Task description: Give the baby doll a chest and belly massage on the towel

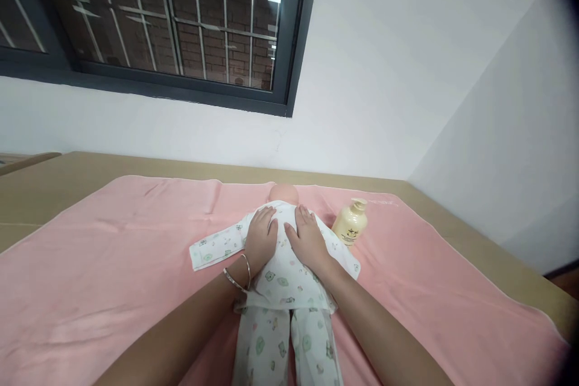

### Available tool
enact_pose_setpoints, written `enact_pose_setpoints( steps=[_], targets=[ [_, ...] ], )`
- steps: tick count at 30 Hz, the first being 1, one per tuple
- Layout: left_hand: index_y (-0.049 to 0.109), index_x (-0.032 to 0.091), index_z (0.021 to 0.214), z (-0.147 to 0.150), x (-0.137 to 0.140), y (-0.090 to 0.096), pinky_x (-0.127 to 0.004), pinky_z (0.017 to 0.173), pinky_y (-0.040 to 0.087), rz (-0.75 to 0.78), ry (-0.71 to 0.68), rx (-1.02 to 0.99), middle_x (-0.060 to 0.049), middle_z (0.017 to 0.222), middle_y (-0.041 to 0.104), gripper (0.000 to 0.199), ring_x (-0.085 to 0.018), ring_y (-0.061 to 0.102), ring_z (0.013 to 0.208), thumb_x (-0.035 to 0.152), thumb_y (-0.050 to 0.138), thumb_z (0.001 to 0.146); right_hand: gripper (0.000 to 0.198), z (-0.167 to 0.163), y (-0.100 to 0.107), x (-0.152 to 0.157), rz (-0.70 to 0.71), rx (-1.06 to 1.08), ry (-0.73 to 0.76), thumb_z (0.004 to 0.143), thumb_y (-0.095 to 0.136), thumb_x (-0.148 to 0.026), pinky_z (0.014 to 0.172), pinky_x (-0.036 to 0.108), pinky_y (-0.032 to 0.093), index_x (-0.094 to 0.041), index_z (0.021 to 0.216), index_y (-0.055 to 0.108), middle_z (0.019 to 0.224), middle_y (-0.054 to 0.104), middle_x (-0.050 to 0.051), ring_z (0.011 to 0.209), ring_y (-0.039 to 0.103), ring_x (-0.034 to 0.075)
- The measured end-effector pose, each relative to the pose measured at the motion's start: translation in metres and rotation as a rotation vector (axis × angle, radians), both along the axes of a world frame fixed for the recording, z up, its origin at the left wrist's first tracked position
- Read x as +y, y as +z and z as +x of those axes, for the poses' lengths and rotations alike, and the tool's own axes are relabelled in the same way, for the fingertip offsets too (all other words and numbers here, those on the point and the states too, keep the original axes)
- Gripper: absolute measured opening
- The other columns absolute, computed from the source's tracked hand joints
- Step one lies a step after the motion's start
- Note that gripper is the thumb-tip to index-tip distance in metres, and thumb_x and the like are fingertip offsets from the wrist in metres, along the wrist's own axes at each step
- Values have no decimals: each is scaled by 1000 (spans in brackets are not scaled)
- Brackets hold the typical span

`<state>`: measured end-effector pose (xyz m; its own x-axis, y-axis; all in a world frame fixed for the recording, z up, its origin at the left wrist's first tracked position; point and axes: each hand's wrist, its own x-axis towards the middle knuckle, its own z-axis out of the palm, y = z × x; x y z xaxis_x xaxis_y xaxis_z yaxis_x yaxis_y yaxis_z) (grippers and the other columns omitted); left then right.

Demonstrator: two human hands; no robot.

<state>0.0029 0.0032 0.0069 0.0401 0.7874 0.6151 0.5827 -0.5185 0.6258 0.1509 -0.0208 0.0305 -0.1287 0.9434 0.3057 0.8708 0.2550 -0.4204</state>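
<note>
A baby doll (284,194) lies on a pink cloth with its smooth head pointing away from me. It wears a white patterned top (284,280) and matching trousers (266,344). My left hand (262,238) rests flat on the left of the top near the shoulder, fingers stretched out; a silver bangle (237,280) circles that wrist. On the upper right of the top lies my right hand (310,241), also flat, its thumb spread toward the middle. Neither hand grips anything. The left sleeve (219,247) stretches out sideways on the cloth.
A pale yellow pump bottle (350,223) stands just right of the doll's shoulder. The pink cloth (113,277) covers much of a tan surface (99,166). Behind it rises a white wall (362,102) with a dark-framed barred window (181,30).
</note>
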Motion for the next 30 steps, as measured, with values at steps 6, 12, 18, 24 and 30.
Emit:
enact_pose_setpoints(
  steps=[6,12,18,24,30],
  targets=[
    [61,14,117,0,3,-3,-49,112,38,33,8,27,-11,126,63,35,-24,53,123,21,39,92,67,1,1,-1,32,-23,4,99,29,-45,119,43,13,2,147,30,153,30,21,145,22,28],
    [60,14,119,-1,1,-3,-49,111,38,25,23,55,-11,127,63,36,-24,53,123,21,38,91,56,-9,6,-14,123,-180,-79,100,28,-37,115,42,23,-1,140,44,143,46,22,137,38,30],
    [53,13,130,-5,-1,-8,-51,114,33,26,10,189,-13,139,54,41,-26,45,132,27,39,94,57,-7,8,-13,68,-125,-85,99,31,-38,114,39,26,-2,141,44,146,44,20,139,35,29],
    [49,9,134,-4,-1,-6,-53,113,33,31,62,344,-17,142,49,45,-31,40,135,30,41,95,61,5,3,2,14,-51,17,98,33,-40,118,43,16,-2,145,35,151,35,20,144,25,27],
    [55,11,123,-1,-9,7,-50,105,42,203,72,445,-16,126,60,34,-28,52,122,24,38,97,56,3,7,3,36,-95,70,99,30,-32,118,45,16,-2,146,35,152,33,20,144,25,28]
  ],
)
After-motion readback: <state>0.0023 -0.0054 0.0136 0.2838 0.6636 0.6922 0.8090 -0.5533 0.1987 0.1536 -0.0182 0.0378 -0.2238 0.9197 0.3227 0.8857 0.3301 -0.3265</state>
